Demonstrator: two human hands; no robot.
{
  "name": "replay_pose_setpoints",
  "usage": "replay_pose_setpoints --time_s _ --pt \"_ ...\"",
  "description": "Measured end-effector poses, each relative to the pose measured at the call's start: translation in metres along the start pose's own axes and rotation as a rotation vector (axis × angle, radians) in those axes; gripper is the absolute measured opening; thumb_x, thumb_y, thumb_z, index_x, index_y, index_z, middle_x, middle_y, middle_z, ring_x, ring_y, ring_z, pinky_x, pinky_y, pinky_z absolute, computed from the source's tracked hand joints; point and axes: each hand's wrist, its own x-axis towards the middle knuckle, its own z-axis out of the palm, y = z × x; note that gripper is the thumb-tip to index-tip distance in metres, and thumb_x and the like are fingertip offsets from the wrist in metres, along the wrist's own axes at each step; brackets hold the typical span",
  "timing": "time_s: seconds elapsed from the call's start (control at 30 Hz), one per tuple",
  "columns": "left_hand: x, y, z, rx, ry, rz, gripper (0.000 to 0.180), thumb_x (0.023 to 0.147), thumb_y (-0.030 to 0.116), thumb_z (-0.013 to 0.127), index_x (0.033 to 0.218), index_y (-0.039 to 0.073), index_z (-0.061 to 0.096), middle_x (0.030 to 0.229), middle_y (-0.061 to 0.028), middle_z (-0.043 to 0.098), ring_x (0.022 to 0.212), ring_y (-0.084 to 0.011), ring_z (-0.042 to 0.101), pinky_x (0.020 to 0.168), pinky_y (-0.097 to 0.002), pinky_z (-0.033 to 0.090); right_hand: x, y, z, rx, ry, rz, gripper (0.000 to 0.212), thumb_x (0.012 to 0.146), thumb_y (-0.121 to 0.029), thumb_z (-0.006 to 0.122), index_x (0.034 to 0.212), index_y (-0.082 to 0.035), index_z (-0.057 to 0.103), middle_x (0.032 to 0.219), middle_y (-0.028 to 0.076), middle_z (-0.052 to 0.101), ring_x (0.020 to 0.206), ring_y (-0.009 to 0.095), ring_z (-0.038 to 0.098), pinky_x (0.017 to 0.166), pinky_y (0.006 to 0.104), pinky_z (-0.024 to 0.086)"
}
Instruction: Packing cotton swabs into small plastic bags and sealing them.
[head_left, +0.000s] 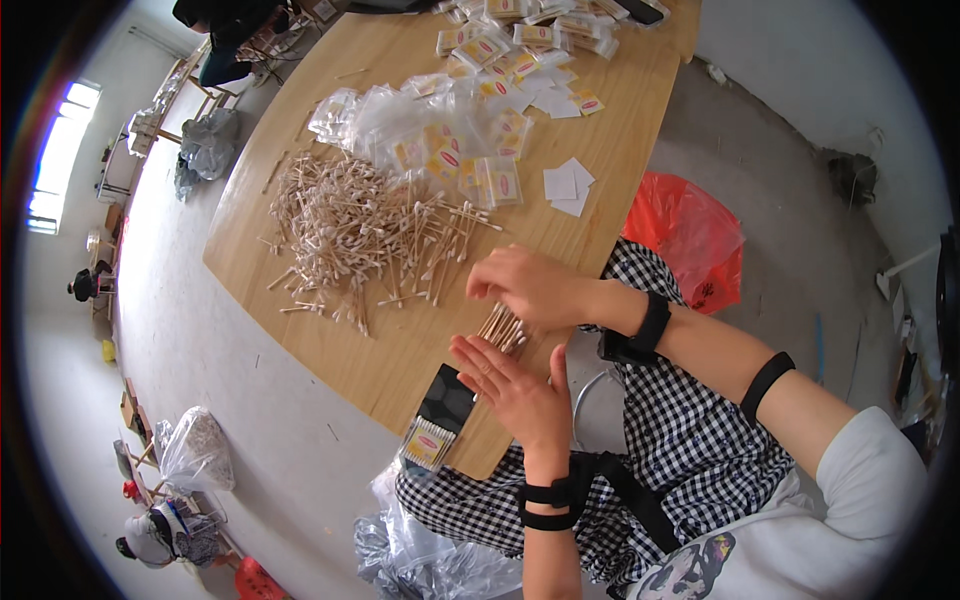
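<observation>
My left hand (515, 385) lies palm-up, fingers (472, 352) spread flat, at the worktop's (400, 350) near edge. My right hand (530, 285) arches over it, wrist bent, fingers closed around a small bundle of wooden cotton swabs (502, 326) resting on my left fingertips. The loose swab pile (360, 230) sits toward the far-left edge.

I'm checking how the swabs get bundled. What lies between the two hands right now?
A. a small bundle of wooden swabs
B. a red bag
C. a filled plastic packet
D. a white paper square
A: a bundle of swabs sits between the left hand and the right hand, above the table edge.
</observation>
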Motion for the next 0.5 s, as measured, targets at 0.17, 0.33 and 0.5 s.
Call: replay_pose_setpoints --time_s 0.17,0.33,0.5 --pt "0.013 -0.004 -0.011 0.204 -0.126 0.023 0.102 0.092 0.06 0.054 0.151 -0.012 0.012 0.161 -0.0289 0.011 0.151 -0.0397 0.006 0.121 -0.0507 0.01 -0.02 -0.002 -0.01 0.169 0.201 0.2 0.021 0.087 0.005 0.053 0.104 -0.003 0.062 0.094 0.009 0.066 0.09 0.021 0.066 0.08 0.0325 0.052" --pt "0.002 -0.003 -0.003 0.227 -0.166 0.058 0.107 0.09 0.066 0.052 0.151 -0.013 0.014 0.16 -0.0294 0.012 0.151 -0.0396 0.006 0.121 -0.0497 0.008 -0.029 -0.007 -0.008 0.197 0.251 0.232 0.02 0.09 0.006 0.053 0.106 -0.002 0.062 0.095 0.008 0.066 0.09 0.016 0.066 0.079 0.0273 0.053" --pt "-0.012 0.008 -0.004 0.234 -0.206 0.055 0.109 0.089 0.07 0.05 0.151 -0.013 0.015 0.16 -0.0292 0.013 0.151 -0.0388 0.007 0.122 -0.0485 0.005 -0.031 -0.01 -0.012 0.182 0.258 0.26 0.018 0.092 0.005 0.053 0.106 -0.002 0.062 0.096 0.008 0.066 0.089 0.014 0.067 0.079 0.0257 0.053"
